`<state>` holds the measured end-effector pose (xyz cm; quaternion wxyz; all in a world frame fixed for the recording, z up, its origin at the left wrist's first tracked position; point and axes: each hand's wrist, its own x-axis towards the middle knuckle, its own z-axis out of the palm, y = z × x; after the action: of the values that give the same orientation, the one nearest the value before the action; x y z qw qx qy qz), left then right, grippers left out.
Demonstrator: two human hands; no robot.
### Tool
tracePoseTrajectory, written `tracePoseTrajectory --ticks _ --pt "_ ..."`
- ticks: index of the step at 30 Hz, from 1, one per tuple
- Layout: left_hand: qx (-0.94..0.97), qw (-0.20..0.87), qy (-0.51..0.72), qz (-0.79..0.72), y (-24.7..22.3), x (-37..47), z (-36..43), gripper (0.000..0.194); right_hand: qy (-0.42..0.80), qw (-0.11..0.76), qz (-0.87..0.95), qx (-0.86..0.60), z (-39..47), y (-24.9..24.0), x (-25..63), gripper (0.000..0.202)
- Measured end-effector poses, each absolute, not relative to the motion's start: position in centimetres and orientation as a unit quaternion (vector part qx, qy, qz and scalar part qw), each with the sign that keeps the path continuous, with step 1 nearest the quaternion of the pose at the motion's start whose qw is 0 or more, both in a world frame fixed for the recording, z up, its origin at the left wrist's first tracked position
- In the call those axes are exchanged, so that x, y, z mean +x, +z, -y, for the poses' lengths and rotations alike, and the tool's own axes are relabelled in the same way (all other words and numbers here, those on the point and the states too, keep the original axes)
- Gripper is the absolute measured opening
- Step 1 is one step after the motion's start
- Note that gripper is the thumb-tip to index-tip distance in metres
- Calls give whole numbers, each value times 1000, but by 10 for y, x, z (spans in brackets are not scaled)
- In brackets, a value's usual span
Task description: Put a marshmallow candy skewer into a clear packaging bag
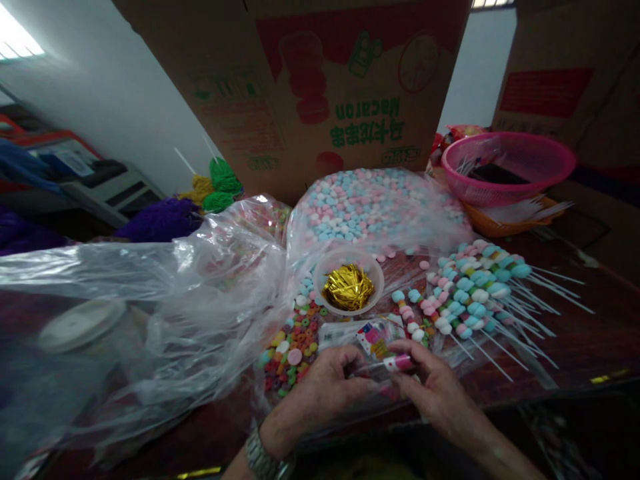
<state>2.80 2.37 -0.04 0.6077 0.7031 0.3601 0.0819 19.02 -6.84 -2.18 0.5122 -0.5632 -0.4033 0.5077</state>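
Note:
My left hand and my right hand meet at the table's near edge. Between them is a clear plastic bag with a pink and white printed part, and the fingers of both hands are closed on it. Just beyond lie more printed clear bags. A round clear tub of gold twist ties stands behind these. Colourful ring-shaped candies are heaped beside my left hand. Skewers of pink, white and blue marshmallows are stacked to the right, their white sticks pointing right.
A large bag of loose marshmallows rests against a cardboard box. Crumpled plastic sheeting spreads leftward, partly over a white round lid. At the right, a pink basket sits on an orange one.

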Motion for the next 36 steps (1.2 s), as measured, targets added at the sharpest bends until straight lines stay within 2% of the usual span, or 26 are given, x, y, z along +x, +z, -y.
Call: tracePoseTrajectory --ticks 2,3,5,9,13,16,19,22,23,25,27,29,34,36 --pt "707 609 89 -348 1 28 -24 30 589 538 353 -489 70 -21 192 50" --pt "710 611 89 -338 1 29 -24 30 620 537 341 -460 70 -20 194 51" --pt "703 626 85 -325 0 31 -22 29 637 522 344 -452 70 -22 195 40" --pt "672 649 92 -344 -2 36 -19 21 552 512 371 -543 70 -30 196 29" --pt "755 540 77 -365 -2 35 -18 12 486 489 430 -583 70 -28 197 17" --pt "794 505 36 -337 4 33 -20 8 451 465 484 -588 72 -20 198 8" --pt "822 477 -16 -312 15 32 -21 12 429 449 511 -594 73 -17 197 12" --pt "870 362 -4 -334 23 34 -17 10 374 453 522 -619 74 -22 192 18" --pt "877 336 17 -343 23 35 -14 17 360 452 529 -621 74 -25 191 20" --pt "855 364 61 -365 16 38 -7 25 329 453 545 -625 75 -31 187 26" --pt "792 454 99 -396 4 39 -1 16 301 448 556 -632 76 -36 185 32" --pt "736 518 128 -417 -7 40 2 17 294 438 555 -643 78 -37 186 35" --pt "755 521 131 -377 -8 36 -2 23 357 437 540 -625 80 -29 190 22" --pt "773 511 131 -353 -5 33 -4 24 359 441 538 -623 80 -29 191 26"
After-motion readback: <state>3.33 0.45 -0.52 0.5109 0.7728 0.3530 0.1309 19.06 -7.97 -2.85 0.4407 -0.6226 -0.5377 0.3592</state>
